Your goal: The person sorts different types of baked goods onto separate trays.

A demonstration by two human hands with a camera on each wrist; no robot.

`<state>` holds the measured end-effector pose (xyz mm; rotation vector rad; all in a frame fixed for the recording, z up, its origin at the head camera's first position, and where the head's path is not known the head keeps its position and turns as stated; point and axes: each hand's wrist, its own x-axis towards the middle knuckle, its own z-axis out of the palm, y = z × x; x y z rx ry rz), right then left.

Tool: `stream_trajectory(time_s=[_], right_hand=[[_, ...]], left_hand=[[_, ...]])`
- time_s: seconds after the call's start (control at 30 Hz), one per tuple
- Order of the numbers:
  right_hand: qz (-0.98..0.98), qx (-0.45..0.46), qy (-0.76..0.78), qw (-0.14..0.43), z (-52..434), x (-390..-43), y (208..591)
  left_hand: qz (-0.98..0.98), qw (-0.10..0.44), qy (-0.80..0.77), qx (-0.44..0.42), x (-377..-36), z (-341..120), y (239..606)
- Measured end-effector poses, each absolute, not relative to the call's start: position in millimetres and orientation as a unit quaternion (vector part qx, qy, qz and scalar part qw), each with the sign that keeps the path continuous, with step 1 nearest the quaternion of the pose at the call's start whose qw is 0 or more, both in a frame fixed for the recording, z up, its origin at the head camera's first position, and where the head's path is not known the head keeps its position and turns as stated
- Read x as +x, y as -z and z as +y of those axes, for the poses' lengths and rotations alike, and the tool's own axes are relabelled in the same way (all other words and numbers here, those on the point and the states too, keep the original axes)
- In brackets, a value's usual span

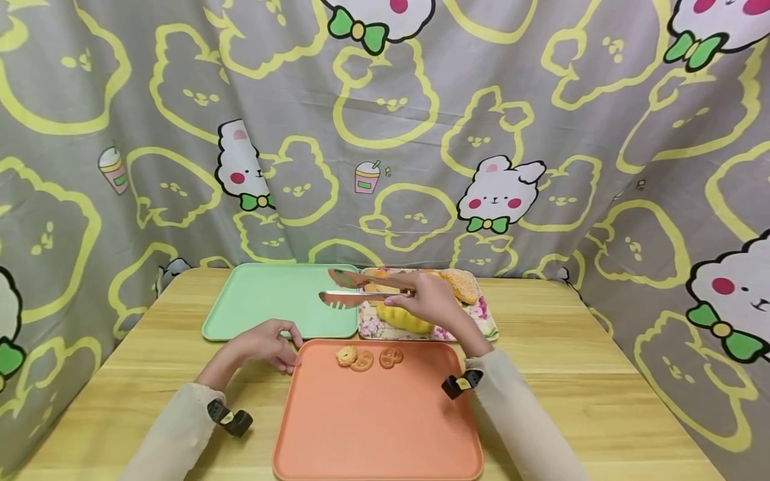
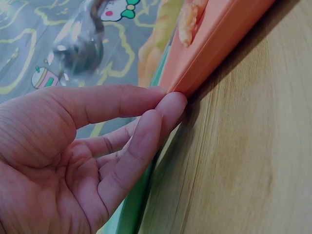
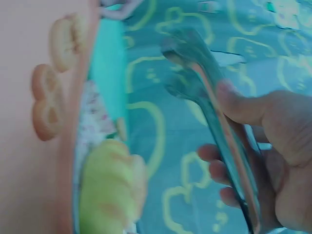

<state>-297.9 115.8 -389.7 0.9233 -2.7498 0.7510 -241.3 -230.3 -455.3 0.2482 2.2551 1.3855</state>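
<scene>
My left hand (image 1: pixel 267 344) is at the far left corner of the orange tray (image 1: pixel 379 417); in the left wrist view its fingertips pinch the rim. Metal serving tongs (image 1: pixel 339 298) are gripped in my right hand (image 1: pixel 432 299), raised over the floral tray (image 1: pixel 371 329), with their tips pointing left. The two arms of the tongs stand apart with nothing between them. Along the orange tray's far edge lie a round scalloped cookie (image 1: pixel 345 355), a pretzel-shaped cookie (image 1: pixel 362 361) touching it, and another pretzel-shaped cookie (image 1: pixel 391 358) a little to the right.
Behind the orange tray at the left is a pale green tray (image 1: pixel 277 300). The floral tray beside it bears a yellow ridged bread (image 1: pixel 409 321), an orange-brown bread (image 1: pixel 460 286) and others partly hidden by my right hand. A patterned curtain (image 1: pixel 397 167) hangs behind the wooden table (image 1: pixel 547 347).
</scene>
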Motion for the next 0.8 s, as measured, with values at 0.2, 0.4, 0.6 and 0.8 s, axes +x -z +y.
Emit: stream_trajectory(time_s=[0.2, 0.4, 0.6, 0.8], right_hand=[[-0.896, 0.341, -0.284, 0.029, 144.1, -284.2, 381.3], [-0.886, 0.371, -0.278, -0.003, 147.7, -277.0, 378.2], [-0.892, 0.394, -0.221, -0.016, 144.7, -270.5, 375.1], [-0.894, 0.418, -0.158, 0.007, 141.1, -267.3, 377.5]], left_hand=[[0.823, 0.24, -0.506, 0.093, -241.1, -229.9, 456.7], [0.824, 0.238, -0.506, 0.091, -240.4, -232.5, 457.6], [0.821, 0.24, -0.51, 0.093, -240.4, -232.0, 457.1], [0.823, 0.24, -0.508, 0.088, -240.5, -230.4, 455.3]])
